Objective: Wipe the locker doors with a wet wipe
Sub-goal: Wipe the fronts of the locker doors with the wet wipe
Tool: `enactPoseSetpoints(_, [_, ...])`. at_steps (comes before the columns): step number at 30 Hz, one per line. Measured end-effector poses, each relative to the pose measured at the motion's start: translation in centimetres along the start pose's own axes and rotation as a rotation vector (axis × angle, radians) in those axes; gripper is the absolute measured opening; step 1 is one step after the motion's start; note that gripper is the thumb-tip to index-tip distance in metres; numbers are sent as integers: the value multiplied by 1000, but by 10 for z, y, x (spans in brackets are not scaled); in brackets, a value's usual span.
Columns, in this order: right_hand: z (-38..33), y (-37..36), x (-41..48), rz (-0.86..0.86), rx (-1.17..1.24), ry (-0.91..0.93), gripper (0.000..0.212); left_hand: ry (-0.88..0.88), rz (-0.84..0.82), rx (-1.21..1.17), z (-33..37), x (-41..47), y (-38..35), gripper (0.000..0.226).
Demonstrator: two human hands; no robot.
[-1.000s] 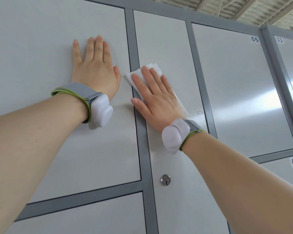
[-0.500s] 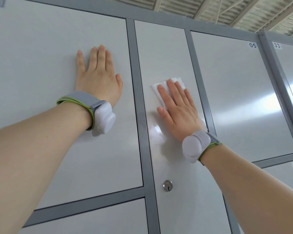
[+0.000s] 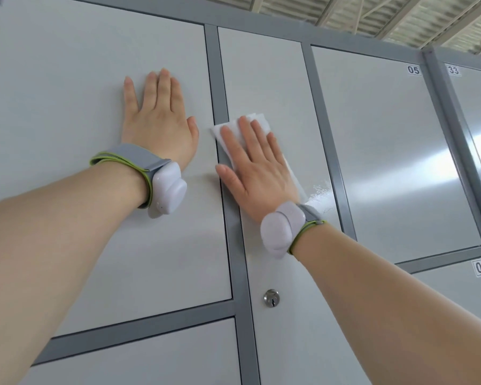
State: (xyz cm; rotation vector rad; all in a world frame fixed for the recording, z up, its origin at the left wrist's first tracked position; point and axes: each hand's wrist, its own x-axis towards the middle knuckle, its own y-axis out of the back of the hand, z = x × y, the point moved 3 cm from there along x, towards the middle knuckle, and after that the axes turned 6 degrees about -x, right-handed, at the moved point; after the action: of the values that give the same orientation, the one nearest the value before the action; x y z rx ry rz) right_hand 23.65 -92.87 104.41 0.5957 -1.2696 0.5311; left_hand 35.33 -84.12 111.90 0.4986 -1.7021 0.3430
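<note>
Fingers of right hand straight, slightly spread, pressing wet wipe against middle locker door. Left hand flat on adjacent door.

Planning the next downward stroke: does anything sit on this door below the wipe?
Only the round lock, near the left edge of the door, below the right hand pressing the wet wipe. Nothing else visible stands there.

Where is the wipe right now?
In the head view, the wet wipe is pressed flat under the right hand on the middle locker door, by its left edge, above the keyhole lock.
</note>
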Motion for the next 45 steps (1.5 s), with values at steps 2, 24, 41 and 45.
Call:
enactPoseSetpoints(2, [-2, -1, -8, 14, 6, 96, 70, 0, -2, 0, -1, 0, 0, 61])
enactPoseSetpoints(24, [50, -2, -20, -21, -6, -226, 81, -17, -38, 9, -3, -1, 2, 61])
enactPoseSetpoints(41, [12, -3, -49, 6, 61, 139, 67, -168, -122, -8, 6, -55, 12, 64])
enactPoseSetpoints(45, [24, -6, -60, 74, 118, 72, 53, -154, -132, -6, 7, -61, 5, 65])
